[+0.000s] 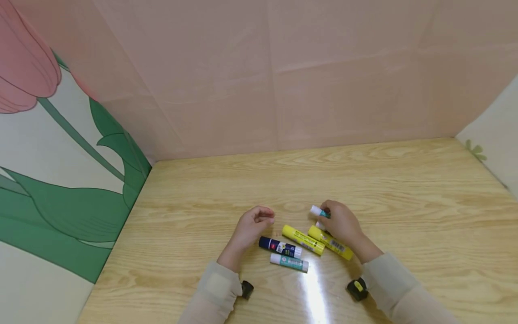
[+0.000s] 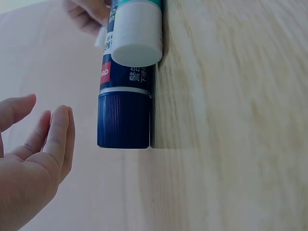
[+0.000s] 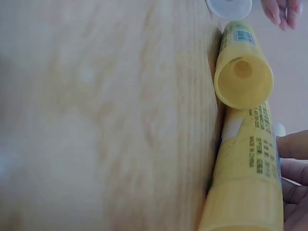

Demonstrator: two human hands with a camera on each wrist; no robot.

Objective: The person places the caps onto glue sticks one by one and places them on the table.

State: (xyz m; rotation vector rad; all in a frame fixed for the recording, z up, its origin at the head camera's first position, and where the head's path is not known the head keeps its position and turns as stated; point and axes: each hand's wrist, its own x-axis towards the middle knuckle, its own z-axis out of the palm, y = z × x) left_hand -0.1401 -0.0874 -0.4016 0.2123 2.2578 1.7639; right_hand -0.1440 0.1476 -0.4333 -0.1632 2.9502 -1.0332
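My right hand (image 1: 341, 223) pinches a small white-and-teal glue stick (image 1: 319, 211) between thumb and fingers. Under those fingers, the white end of another glue stick (image 1: 320, 226) peeks out, the rest hidden. Just below lies a yellow glue stick (image 1: 330, 243), large in the right wrist view, with a second yellow glue stick (image 1: 302, 239) to its left. My left hand (image 1: 252, 223) hovers left of them, fingers loosely bent and holding nothing. Nearest to it are a navy glue stick (image 1: 280, 247) and a teal glue stick (image 1: 289, 262), side by side.
The glue sticks lie on a wood-grain table (image 1: 194, 189). A pink sheet (image 1: 214, 81) rises behind it, and a panel with a printed tulip (image 1: 73, 135) stands on the left. A pale panel (image 1: 497, 135) borders the right side.
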